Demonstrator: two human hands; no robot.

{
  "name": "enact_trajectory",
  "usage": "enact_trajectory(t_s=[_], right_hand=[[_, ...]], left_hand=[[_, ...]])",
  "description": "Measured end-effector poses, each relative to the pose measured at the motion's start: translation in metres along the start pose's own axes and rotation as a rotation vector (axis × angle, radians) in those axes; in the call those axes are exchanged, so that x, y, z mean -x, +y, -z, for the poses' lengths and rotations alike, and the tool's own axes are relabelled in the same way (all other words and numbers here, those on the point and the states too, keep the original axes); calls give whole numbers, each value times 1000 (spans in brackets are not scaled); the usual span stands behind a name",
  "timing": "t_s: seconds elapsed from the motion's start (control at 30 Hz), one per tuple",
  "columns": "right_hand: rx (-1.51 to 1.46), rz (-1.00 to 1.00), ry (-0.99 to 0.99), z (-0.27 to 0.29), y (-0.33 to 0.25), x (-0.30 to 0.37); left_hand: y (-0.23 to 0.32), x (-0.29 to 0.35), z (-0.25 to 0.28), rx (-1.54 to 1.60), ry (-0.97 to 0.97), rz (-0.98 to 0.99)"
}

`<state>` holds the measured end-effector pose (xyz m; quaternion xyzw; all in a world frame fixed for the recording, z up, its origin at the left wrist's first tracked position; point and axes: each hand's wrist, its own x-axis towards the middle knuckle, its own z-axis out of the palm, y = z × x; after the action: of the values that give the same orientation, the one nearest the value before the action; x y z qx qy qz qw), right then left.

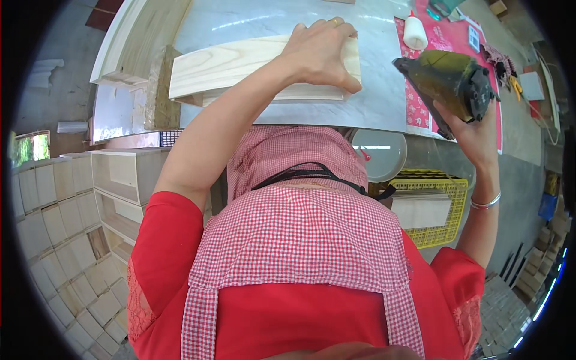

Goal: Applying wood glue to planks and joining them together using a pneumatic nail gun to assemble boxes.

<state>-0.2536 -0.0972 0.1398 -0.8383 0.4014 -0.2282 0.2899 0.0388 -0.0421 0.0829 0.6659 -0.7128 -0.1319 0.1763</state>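
A pale wooden box lies on the grey-white tabletop in front of me. My left hand spans its right end, with the thumb at the near edge and the fingers over the far side. In my right hand is a nail gun with an olive and black body, raised over the table's right part. Its narrow nose points left, apart from the box. The palm and most fingers round its handle are partly hidden.
A white squeeze bottle stands on a red patterned cloth at right. A wooden block and larger wooden boxes sit left. Below the table edge are a round grey dish and a yellow crate. Stacked boxes fill the lower left.
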Motion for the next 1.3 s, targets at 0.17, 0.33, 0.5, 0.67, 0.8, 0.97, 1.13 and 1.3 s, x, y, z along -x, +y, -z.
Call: enact_trajectory(t_s=[0.17, 0.33, 0.5, 0.67, 0.8, 0.97, 1.13, 1.3], right_hand=[[8, 36, -132, -3, -14, -13], [-30, 144, -135, 0, -27, -20], [81, 124, -271, 5, -41, -27], [141, 140, -285, 6, -46, -30], [206, 144, -292, 8, -43, -31], [164, 164, -320, 7, -52, -35], [144, 141, -316, 9, -49, -42], [133, 172, -418, 10, -55, -52]], left_hand=[[-1, 1, 1, -6, -46, 6], [-5, 0, 0, 3, -33, -19], [-6, 1, 3, 15, -49, -28], [-8, 0, -2, 4, -28, -33], [-7, 1, -4, 1, -12, -38], [-6, 0, -5, 1, -4, -36], [-6, 1, -6, 1, 26, -47], [-5, 2, -6, -17, 32, -41]])
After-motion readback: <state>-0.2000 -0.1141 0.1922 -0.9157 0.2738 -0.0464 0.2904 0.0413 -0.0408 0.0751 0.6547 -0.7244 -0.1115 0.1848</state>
